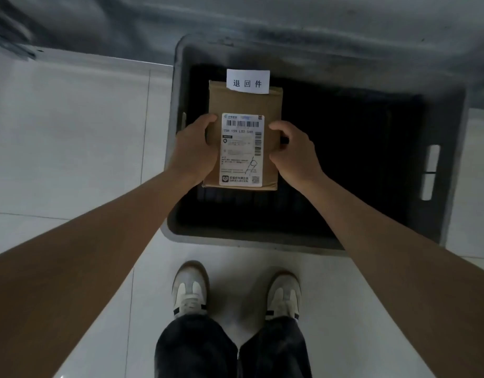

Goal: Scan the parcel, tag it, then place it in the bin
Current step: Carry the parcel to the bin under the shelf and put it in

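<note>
A brown cardboard parcel (272, 105) with a white shipping label (242, 150) on top is held flat over the left part of a dark grey bin (451, 165). A white paper tag (248, 81) with printed characters sticks out from the parcel's far edge. My left hand (194, 148) grips the parcel's left side, thumb on top. My right hand (295, 154) grips its right side the same way. The bin's inside is dark and looks empty.
The bin stands on a pale tiled floor (71, 148), with slot handles in its right wall (430, 171). A grey wall or surface (290, 20) runs behind it. My two feet in light sneakers (190, 290) stand just in front of the bin.
</note>
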